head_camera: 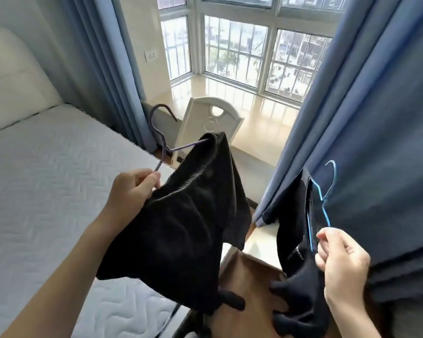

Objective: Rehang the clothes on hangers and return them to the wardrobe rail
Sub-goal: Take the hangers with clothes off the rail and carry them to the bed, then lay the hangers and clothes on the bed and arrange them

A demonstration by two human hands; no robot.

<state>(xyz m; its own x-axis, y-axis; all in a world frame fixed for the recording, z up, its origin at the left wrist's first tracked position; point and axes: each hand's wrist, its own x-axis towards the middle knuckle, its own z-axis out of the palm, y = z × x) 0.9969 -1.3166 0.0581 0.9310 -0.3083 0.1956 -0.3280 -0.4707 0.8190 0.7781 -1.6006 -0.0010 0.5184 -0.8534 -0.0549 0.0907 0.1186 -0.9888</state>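
Your left hand (130, 189) pinches a purple wire hanger (164, 148) beside the white quilted mattress (47, 179), your right hand (340, 254) a blue wire hanger (326, 214); the soft black garments (193, 215) probably slip easily, so hold near the hooks.

Two bare forearms (66, 276) in shot, bare right to the frame edge. Left hand (130, 189) and right hand (340, 262) uncovered as well, fingers (327, 234) showing short-trimmed nails.

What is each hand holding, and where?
The left hand pinches the purple hanger by its lower wire; the right hand pinches the blue hanger likewise.
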